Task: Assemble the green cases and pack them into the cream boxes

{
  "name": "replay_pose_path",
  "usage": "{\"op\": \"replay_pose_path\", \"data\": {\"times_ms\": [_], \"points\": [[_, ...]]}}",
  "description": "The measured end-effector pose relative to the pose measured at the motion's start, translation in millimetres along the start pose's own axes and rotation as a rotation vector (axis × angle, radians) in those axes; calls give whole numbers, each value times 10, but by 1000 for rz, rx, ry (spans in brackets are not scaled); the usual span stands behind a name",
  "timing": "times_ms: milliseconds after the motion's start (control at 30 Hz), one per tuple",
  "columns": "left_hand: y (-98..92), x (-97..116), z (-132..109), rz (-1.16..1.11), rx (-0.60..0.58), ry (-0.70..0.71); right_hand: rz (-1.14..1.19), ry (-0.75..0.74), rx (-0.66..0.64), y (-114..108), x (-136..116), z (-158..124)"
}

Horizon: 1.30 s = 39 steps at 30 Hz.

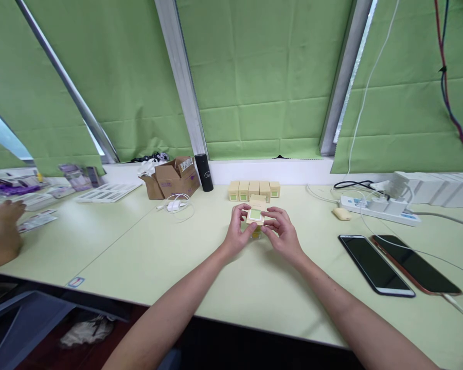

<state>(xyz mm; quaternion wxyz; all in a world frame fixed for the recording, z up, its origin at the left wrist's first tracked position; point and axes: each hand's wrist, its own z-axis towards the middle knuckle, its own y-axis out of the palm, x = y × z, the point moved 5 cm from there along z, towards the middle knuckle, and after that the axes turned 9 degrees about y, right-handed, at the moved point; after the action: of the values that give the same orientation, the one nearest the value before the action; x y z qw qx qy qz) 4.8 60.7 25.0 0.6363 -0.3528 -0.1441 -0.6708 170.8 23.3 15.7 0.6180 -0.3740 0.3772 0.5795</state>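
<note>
A small cream cardboard box (pixel 255 223) with a pale green panel is between my hands, its top flap (pixel 258 199) standing up. My left hand (pixel 237 232) pinches it from the left, thumb near the lower front and fingers along the side. From the right, my right hand (pixel 285 237) holds the same box with curled fingers and thumb. Something small and yellow (pixel 256 233) shows just under the box; I cannot tell what it is. Just behind stands a row of several similar small boxes (pixel 244 191).
A brown carton (pixel 173 180), a black bottle (pixel 203 172) and a white charger (pixel 174 206) stand at the back left. To the right lie two phones (pixel 376 264) (pixel 416 264), a power strip (pixel 378 209) and loose cables. Another person's hand (pixel 3 216) is at far left.
</note>
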Motion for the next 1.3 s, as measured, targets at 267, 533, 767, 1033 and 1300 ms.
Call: {"op": "replay_pose_path", "data": {"times_ms": [267, 533, 767, 1033, 1300], "points": [[10, -12, -2, 23, 28, 3, 16, 11, 6, 3, 5, 11], [15, -24, 8, 44, 46, 0, 13, 17, 14, 0, 25, 12], [18, -23, 11, 44, 63, -6, 8, 9, 20, -4, 47, 24], [16, 26, 22, 60, 78, -16, -1, -4, 28, -12, 47, 27], [12, 2, 20, 74, 102, 2, 3, -10, 29, -11, 57, 27]]}}
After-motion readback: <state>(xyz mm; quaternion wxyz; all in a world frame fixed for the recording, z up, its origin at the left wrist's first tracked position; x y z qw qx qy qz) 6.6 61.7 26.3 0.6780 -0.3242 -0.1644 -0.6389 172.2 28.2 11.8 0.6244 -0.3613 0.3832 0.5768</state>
